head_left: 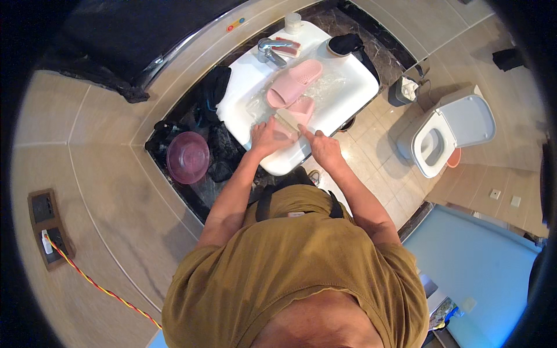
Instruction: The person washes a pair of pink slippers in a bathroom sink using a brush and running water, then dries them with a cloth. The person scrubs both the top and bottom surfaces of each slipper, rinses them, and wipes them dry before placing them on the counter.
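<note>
— Both forearms reach over the white sink; what's gripped?
— Left hand pins a pink slipper at the sink's near edge; right hand clasps a scrubbing brush on it.

Single head fisheye, looking steeply down, sink near, centre-top.

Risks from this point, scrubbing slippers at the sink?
1. The pink slipper under both hands lies at the sink's front edge; it may slide off onto the floor.
2. The second pink slipper lies loose in the wet basin near the faucet; splashes may reach the dark cloths beside it.
</note>
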Demonstrator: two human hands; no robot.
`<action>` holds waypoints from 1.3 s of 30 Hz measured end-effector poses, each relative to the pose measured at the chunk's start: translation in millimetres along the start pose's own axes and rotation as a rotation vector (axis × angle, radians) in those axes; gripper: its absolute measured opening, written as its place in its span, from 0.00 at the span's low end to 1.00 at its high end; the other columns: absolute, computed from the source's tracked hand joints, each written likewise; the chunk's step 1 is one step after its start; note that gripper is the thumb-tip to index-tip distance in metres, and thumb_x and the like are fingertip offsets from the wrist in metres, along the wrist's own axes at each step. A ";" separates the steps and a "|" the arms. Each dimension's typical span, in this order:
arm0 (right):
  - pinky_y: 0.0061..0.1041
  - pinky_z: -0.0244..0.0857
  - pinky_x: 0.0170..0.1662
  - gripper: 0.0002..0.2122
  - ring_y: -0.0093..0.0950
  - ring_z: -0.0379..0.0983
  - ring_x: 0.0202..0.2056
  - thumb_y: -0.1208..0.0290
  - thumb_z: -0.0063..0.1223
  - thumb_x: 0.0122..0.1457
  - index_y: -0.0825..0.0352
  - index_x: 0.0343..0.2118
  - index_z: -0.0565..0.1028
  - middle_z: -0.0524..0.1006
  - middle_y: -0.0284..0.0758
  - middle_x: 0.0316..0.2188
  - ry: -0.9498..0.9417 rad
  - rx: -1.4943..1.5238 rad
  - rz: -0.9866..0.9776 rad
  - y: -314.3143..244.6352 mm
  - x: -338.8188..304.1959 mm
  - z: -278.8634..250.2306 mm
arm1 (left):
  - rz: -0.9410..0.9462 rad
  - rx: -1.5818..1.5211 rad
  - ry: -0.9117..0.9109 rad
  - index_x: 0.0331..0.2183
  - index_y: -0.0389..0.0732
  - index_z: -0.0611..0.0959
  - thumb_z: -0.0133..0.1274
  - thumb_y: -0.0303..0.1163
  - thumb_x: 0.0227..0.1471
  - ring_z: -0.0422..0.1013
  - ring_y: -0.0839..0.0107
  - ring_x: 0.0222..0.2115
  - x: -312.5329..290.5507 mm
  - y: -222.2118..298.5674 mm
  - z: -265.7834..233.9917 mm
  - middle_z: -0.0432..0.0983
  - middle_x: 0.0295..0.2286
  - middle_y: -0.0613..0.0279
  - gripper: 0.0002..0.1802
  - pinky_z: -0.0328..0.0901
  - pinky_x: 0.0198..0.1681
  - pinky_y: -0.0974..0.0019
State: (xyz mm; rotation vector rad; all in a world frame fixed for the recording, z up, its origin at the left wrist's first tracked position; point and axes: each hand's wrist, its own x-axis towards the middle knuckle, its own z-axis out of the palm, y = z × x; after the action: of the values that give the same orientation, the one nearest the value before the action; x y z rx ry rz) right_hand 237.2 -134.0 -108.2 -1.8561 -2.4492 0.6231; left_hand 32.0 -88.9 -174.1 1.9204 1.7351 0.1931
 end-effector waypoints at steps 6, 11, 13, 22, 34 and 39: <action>0.38 0.70 0.31 0.24 0.41 0.76 0.27 0.75 0.37 0.56 0.49 0.57 0.64 0.76 0.44 0.26 0.112 -0.075 0.078 45.4 28.9 17.0 | 0.165 0.268 0.245 0.58 0.48 0.61 0.69 0.43 0.23 0.60 0.51 0.42 -8.9 7.7 -26.1 0.59 0.42 0.52 0.57 0.53 0.52 0.53; 0.39 0.70 0.34 0.23 0.42 0.76 0.31 0.77 0.39 0.55 0.52 0.56 0.65 0.77 0.46 0.29 0.073 0.031 0.164 54.9 19.8 16.2 | 0.171 -0.218 0.219 0.56 0.45 0.63 0.68 0.31 0.25 0.61 0.50 0.45 -16.7 5.1 -30.0 0.58 0.44 0.51 0.53 0.59 0.51 0.56; 0.39 0.70 0.32 0.24 0.42 0.76 0.29 0.78 0.40 0.54 0.53 0.56 0.65 0.76 0.46 0.28 0.159 0.061 0.124 50.4 14.7 17.5 | 0.143 -0.407 0.269 0.56 0.44 0.64 0.68 0.29 0.27 0.63 0.52 0.44 -12.8 0.3 -19.5 0.60 0.44 0.49 0.50 0.61 0.49 0.57; 0.36 0.68 0.23 0.30 0.39 0.71 0.20 0.82 0.42 0.49 0.50 0.57 0.63 0.68 0.41 0.23 0.345 0.038 0.089 -8.4 -33.8 -13.7 | -0.207 -0.575 0.140 0.46 0.37 0.70 0.62 0.27 0.30 0.74 0.55 0.36 -0.9 -20.9 13.6 0.76 0.33 0.46 0.35 0.66 0.42 0.61; 0.35 0.69 0.23 0.26 0.40 0.74 0.23 0.78 0.36 0.55 0.49 0.58 0.62 0.73 0.45 0.25 0.224 -0.151 0.112 63.1 21.7 30.5 | -0.011 -0.355 0.141 0.46 0.34 0.70 0.52 0.25 0.41 0.68 0.37 0.39 -20.7 17.4 -1.6 0.72 0.35 0.32 0.26 0.62 0.44 0.48; 0.34 0.70 0.23 0.27 0.40 0.74 0.22 0.78 0.39 0.53 0.49 0.58 0.62 0.73 0.43 0.24 0.298 -0.059 0.090 18.4 6.0 -8.5 | -0.053 -0.301 0.139 0.45 0.31 0.70 0.52 0.25 0.42 0.69 0.39 0.39 -19.3 21.6 -9.1 0.73 0.34 0.34 0.24 0.63 0.43 0.47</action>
State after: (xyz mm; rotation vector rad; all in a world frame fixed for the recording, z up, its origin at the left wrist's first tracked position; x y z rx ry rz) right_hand 254.4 -121.8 -107.5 -1.9272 -2.2267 0.2542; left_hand 43.8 -105.2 -151.4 1.6741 1.7296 0.5471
